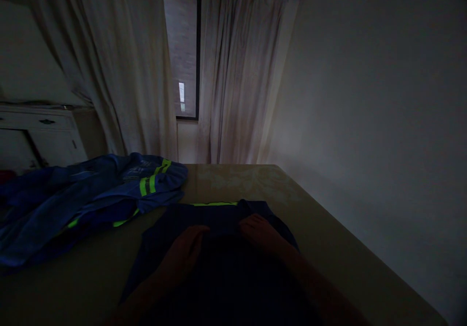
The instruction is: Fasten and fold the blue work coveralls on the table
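Note:
A dark blue garment [222, 277] lies spread in front of me, with a thin lime-green strip along its far edge. My left hand [186, 248] is closed on the cloth left of the middle, fingers curled over a fold. Right of the middle, my right hand [257, 231] also grips the fabric with bent fingers. Between the two hands the cloth forms a shallow curved edge. Deep shadow hides the near part of the garment and most finger detail.
Blue work clothes [109, 185] with lime reflective bands lie heaped on the left of the tan table [328, 248]. A pale wall [368, 121] runs along the right side. Behind stand long curtains [237, 73], a narrow window [182, 48] and a white cabinet [54, 136].

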Demonstrator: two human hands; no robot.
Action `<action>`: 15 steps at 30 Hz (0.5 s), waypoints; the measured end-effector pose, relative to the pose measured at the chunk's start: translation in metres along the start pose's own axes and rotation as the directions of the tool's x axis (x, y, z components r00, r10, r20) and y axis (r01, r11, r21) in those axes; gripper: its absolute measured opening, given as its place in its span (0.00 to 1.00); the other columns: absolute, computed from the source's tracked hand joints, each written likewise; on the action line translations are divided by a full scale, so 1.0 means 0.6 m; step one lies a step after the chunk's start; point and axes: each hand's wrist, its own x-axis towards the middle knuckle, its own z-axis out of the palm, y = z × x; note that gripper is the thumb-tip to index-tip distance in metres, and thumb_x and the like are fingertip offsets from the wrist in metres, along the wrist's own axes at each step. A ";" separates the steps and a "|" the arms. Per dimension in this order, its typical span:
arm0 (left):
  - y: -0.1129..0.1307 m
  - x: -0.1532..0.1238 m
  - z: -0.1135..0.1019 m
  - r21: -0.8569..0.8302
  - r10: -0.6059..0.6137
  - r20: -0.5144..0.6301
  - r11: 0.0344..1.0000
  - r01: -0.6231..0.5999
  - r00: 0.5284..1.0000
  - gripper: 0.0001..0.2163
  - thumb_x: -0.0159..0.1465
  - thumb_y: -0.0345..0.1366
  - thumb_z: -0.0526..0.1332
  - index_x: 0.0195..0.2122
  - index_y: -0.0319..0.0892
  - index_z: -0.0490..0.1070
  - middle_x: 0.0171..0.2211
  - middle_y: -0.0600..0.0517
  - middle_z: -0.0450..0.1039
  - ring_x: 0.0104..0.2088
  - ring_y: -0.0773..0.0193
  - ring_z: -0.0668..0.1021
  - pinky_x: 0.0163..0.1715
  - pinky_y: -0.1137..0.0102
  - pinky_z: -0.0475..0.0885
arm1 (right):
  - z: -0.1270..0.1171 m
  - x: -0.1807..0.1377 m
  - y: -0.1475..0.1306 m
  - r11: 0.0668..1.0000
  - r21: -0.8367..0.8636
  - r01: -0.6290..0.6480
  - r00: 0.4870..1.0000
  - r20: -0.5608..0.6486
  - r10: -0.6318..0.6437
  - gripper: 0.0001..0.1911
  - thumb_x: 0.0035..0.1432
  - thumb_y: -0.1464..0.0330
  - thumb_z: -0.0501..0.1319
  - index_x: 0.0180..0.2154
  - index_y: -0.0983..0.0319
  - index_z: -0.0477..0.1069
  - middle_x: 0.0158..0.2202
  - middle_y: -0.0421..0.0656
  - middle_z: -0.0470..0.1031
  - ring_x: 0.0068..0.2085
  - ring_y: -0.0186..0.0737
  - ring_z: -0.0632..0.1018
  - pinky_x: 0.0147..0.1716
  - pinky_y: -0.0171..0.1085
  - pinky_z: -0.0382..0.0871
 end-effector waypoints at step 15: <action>-0.036 -0.001 -0.017 0.429 -0.003 0.029 0.903 -0.009 1.000 0.24 0.71 0.44 0.53 0.67 0.47 0.63 0.69 0.45 0.61 0.67 0.48 0.66 0.66 0.46 0.60 | 0.008 -0.054 0.067 0.912 0.077 -0.402 0.911 0.136 0.390 0.39 0.69 0.45 0.50 0.72 0.54 0.49 0.73 0.47 0.51 0.72 0.54 0.55 0.70 0.57 0.46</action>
